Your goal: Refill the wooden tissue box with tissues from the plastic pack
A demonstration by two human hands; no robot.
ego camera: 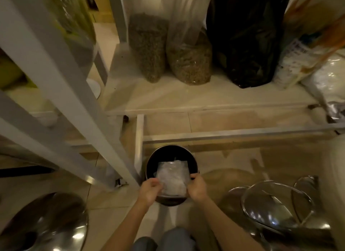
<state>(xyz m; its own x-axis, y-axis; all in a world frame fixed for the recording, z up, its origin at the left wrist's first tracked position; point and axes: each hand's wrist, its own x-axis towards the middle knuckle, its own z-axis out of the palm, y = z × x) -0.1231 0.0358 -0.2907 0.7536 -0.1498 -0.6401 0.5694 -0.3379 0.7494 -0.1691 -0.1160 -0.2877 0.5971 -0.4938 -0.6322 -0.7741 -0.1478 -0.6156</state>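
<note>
A clear, crinkled plastic pack (171, 177) hangs over the mouth of a round black bin (168, 153) on the tiled floor. My left hand (150, 191) pinches the pack's left edge. On the other side, my right hand (197, 188) grips its right edge with curled fingers. Whether tissues are inside the pack cannot be told. The wooden tissue box is not in view.
A white shelf (186, 99) beyond the bin carries two clear bags of pellets (147, 48), a black bag (248, 39) and printed sacks. White rack posts (61, 82) rise at left. Glass pot lids (270, 207) lie at right, a shiny steel lid (46, 226) at lower left.
</note>
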